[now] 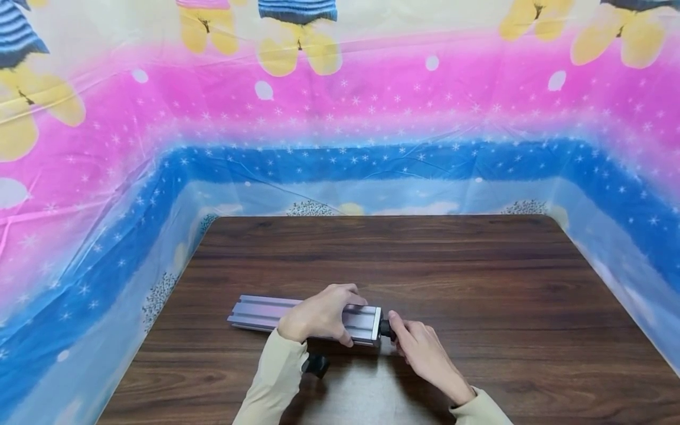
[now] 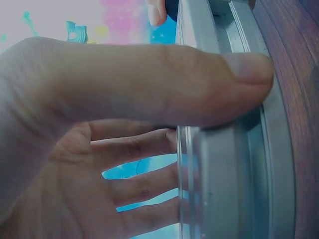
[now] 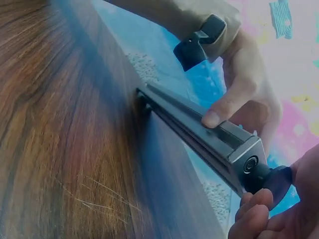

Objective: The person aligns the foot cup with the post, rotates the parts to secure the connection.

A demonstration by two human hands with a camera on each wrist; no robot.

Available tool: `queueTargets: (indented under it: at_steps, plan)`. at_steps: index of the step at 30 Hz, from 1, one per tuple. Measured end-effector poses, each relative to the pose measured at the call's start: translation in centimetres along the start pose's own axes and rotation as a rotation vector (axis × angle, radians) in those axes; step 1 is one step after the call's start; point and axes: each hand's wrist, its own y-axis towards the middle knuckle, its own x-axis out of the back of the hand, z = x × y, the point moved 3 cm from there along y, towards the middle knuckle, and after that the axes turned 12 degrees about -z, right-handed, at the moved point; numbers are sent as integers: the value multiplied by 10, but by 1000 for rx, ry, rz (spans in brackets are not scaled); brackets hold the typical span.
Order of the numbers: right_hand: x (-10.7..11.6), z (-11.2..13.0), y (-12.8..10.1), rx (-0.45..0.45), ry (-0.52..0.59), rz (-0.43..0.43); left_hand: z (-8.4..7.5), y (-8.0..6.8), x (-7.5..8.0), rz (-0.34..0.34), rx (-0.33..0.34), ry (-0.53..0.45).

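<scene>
Aluminium rail (image 1: 305, 319) lies flat on the wooden table (image 1: 478, 283), low and left of centre in the head view, its long side running left to right. The left hand (image 1: 319, 316) curls over its right half, fingers on the far side and thumb on the near side, clamping it down. The right hand (image 1: 422, 351) pinches a black knob (image 1: 386, 329) at the rail's right end cap. To do this well, I judge the left hand should press the rail firmly into the table so it cannot roll while the right turns the knob squarely on its axis. Both forearms come in from the lower edge, sleeves beige, a black wrist mount (image 1: 317, 365) under the left.

Left wrist view: the thumb (image 2: 199, 89) lies across the rail's slotted face (image 2: 234, 189) at upper right, the other fingers (image 2: 139, 184) wrapped behind it at lower centre.

Right wrist view: the rail (image 3: 199, 132) slants from centre to lower right, the left thumb tip (image 3: 212, 118) pressed on its top edge. The right fingertips (image 3: 254, 209) close round the knob (image 3: 271, 180) at lower right.
</scene>
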Motion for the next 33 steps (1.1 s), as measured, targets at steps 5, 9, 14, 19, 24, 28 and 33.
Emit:
queueTargets:
  at_steps: [5, 9, 14, 19, 24, 28, 33]
  plan:
    - [2, -4, 1, -32, 5, 24, -2, 3, -5, 2, -13, -1]
    - [7, -9, 8, 110, -22, 4, -1, 9, -6, -1, -35, 22]
    - [16, -8, 20, 538, -61, -29, 4, 16, -10, 20, -31, 79]
    - [23, -5, 33, 708, -127, 35, 7, 23, -15, 49, -23, 95]
    - [23, -9, 45, 678, -159, 97, 11, 26, -21, 56, 6, 109]
    - [20, -17, 50, 684, -160, 98, 13, 24, -27, 58, 22, 113]
    - [20, -24, 49, 685, -149, 104, 11, 16, -35, 14, -8, 141]
